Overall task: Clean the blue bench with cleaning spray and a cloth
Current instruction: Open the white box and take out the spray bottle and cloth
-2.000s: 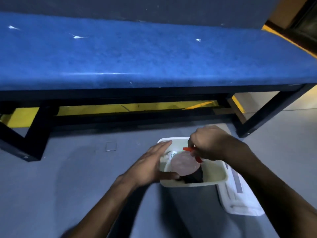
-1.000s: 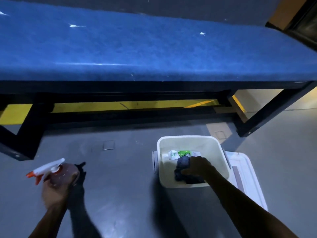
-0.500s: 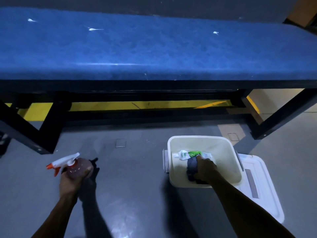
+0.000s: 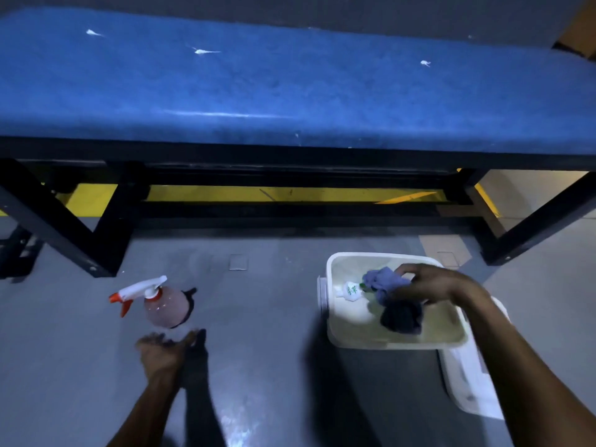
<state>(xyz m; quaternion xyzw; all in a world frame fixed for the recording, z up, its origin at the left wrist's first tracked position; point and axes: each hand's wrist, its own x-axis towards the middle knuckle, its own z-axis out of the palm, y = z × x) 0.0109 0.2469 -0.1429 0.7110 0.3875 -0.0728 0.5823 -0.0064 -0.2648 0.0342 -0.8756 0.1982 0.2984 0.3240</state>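
Note:
The blue bench [image 4: 290, 91] spans the top of the view, with a few white smears on its padded top. A spray bottle [image 4: 161, 303] with pinkish liquid and a white and orange trigger stands on the grey floor at the left. My left hand [image 4: 161, 348] is just below it, fingers apart, off the bottle. My right hand [image 4: 432, 283] holds a bluish cloth [image 4: 385, 282] above the white bin [image 4: 335, 330]. A darker cloth [image 4: 401, 316] hangs or lies beneath it in the bin.
A small white tube with green print [image 4: 350, 289] lies inside the bin. The bin's white lid [image 4: 467, 382] lies on the floor to its right. Black bench legs [image 4: 64, 233] stand at left and right, with a yellow floor stripe [image 4: 258, 193] behind.
My left hand set the spray bottle down on the floor and let go of it. My right hand lifted the cloth up out of the bin.

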